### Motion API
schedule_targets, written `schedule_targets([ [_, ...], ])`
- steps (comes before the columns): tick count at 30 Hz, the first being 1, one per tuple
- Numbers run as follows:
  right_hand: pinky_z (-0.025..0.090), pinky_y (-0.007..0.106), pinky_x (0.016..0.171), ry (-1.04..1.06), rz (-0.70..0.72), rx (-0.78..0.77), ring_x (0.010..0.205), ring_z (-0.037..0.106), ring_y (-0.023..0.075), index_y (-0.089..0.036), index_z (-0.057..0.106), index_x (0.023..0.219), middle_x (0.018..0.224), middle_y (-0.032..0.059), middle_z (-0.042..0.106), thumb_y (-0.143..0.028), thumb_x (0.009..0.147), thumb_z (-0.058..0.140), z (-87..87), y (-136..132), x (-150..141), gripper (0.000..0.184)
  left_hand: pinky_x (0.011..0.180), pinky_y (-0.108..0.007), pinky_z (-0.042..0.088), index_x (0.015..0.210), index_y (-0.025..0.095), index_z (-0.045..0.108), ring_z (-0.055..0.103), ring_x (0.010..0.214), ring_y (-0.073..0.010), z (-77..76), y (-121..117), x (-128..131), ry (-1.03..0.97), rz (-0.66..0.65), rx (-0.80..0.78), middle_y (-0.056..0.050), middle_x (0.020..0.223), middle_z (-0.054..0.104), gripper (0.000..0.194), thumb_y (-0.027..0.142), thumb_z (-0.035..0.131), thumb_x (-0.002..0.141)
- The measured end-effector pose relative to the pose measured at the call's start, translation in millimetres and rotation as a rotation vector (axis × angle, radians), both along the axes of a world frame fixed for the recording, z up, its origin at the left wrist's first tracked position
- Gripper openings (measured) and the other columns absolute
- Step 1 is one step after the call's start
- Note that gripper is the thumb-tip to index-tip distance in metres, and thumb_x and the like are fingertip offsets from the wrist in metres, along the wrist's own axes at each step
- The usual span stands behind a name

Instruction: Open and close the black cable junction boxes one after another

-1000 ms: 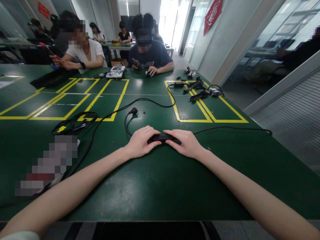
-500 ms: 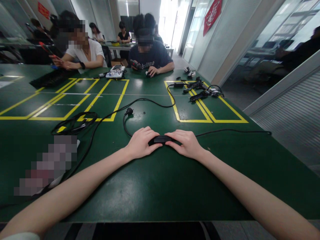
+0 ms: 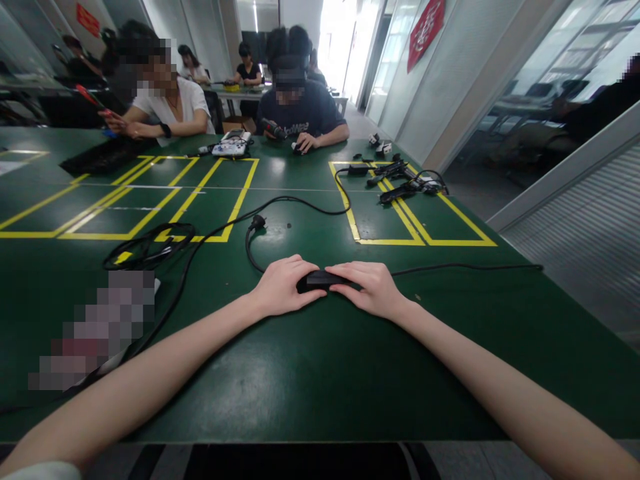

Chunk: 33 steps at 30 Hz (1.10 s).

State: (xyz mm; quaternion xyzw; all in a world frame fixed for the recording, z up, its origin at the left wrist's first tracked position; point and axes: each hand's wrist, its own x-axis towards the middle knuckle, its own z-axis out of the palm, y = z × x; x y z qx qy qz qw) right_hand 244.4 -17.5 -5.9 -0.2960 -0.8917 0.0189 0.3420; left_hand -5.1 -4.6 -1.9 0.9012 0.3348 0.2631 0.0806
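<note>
A black power adapter (image 3: 318, 281) lies on the green table in front of me, gripped from both ends. My left hand (image 3: 281, 287) is closed around its left end, thumb on the near side and fingers on the far side. At the other end, my right hand (image 3: 369, 287) pinches the adapter between thumb and fingers. Beyond my left hand, a black cord curves up to a plug (image 3: 258, 223) resting on the table. Another black cord (image 3: 465, 266) runs out past my right hand toward the table's right edge. Both hands hide the adapter's ends.
A coiled black cable (image 3: 150, 247) lies to the left, above a blurred-out object (image 3: 100, 327). Yellow tape rectangles (image 3: 390, 242) mark the table (image 3: 280, 393). Black devices with cables (image 3: 400, 190) sit at the far right. Two people work across the table.
The fingers of my right hand have slid slightly left over the adapter. My left hand stays in nearly the same place.
</note>
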Motion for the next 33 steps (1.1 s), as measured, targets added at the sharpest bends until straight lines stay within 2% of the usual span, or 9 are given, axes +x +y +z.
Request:
schedule_targets([
  [3,0.064,0.035,0.081,0.004,0.006,-0.033,0.092,0.078,0.0236,-0.021,0.074,0.125,0.11,0.0098,0.081,-0.033,0.101,0.064,0.0,0.0,0.1,0.029,0.073,-0.031,0.053,0.111,0.017,0.074,0.064,0.08,-0.0201,0.3,-0.2,-0.8,-0.017,-0.019,0.004,-0.006,0.085,0.07,0.035,0.048,0.063,0.098],
  [8,0.064,0.037,0.084,0.004,-0.023,-0.086,0.094,0.078,0.0241,-0.023,0.075,0.124,0.111,0.0089,0.081,-0.035,0.1,0.065,0.4,-1.1,-0.5,0.029,0.071,-0.03,0.052,0.111,0.018,0.075,0.064,0.079,-0.0195,0.4,-0.1,-1.1,-0.037,-0.014,0.025,-0.006,0.084,0.069,0.035,0.048,0.063,0.099],
  [12,0.063,0.036,0.084,0.012,-0.027,-0.066,0.095,0.078,0.0239,-0.022,0.075,0.122,0.111,0.0095,0.081,-0.036,0.101,0.063,0.9,-1.4,-0.7,0.028,0.074,-0.031,0.054,0.112,0.017,0.074,0.065,0.083,-0.0206,0.5,-0.3,-0.8,-0.048,-0.013,0.038,-0.007,0.088,0.072,0.037,0.049,0.064,0.098],
  [19,0.06,0.036,0.077,0.009,0.027,-0.063,0.088,0.074,0.0229,-0.019,0.073,0.121,0.103,0.0103,0.08,-0.033,0.101,0.061,5.1,-0.1,-1.8,0.027,0.072,-0.032,0.054,0.109,0.016,0.075,0.065,0.08,-0.0206,1.5,-1.4,-0.4,0.012,-0.008,0.054,-0.007,0.083,0.07,0.039,0.05,0.058,0.101],
  [22,0.058,0.037,0.077,0.07,0.0,-0.115,0.085,0.072,0.0221,-0.02,0.074,0.116,0.1,0.0093,0.079,-0.032,0.101,0.06,4.8,-1.0,-3.5,0.024,0.08,-0.036,0.057,0.117,0.016,0.071,0.068,0.09,-0.023,1.8,-2.3,0.9,-0.013,-0.03,0.079,-0.009,0.095,0.075,0.038,0.048,0.056,0.102],
  [25,0.056,0.035,0.072,0.145,-0.081,-0.238,0.077,0.068,0.0206,-0.021,0.072,0.111,0.091,0.0072,0.077,-0.035,0.099,0.062,4.7,-2.3,-5.5,0.021,0.094,-0.041,0.057,0.135,0.017,0.061,0.068,0.11,-0.0262,0.6,-3.9,1.3,-0.039,-0.07,0.166,-0.013,0.124,0.073,0.05,0.051,0.062,0.098],
  [27,0.05,0.03,0.06,0.237,-0.131,-0.399,0.064,0.062,0.0167,-0.021,0.066,0.106,0.079,0.0027,0.073,-0.039,0.097,0.063,4.8,-2.1,-6.4,0.02,0.099,-0.043,0.056,0.142,0.019,0.056,0.066,0.119,-0.0276,-0.9,-4.7,1.2,-0.015,-0.097,0.246,-0.014,0.136,0.067,0.054,0.048,0.064,0.097],
  [30,0.037,0.023,0.047,0.402,-0.138,-0.699,0.048,0.049,0.0115,-0.024,0.052,0.098,0.062,-0.0063,0.06,-0.049,0.095,0.063,4.8,0.8,-6.4,0.028,0.099,-0.041,0.056,0.142,0.021,0.057,0.065,0.122,-0.0259,-3.0,-4.6,0.9,0.046,-0.107,0.336,-0.013,0.139,0.067,0.041,0.032,0.057,0.103],
  [33,0.035,0.022,0.045,0.457,-0.083,-0.908,0.046,0.047,0.0109,-0.025,0.045,0.093,0.056,-0.0099,0.052,-0.06,0.092,0.062,4.8,4.0,-5.1,0.039,0.098,-0.039,0.056,0.14,0.022,0.059,0.066,0.121,-0.0232,-3.6,-3.8,1.0,0.092,-0.11,0.369,-0.011,0.136,0.069,0.037,0.022,0.046,0.106],
])
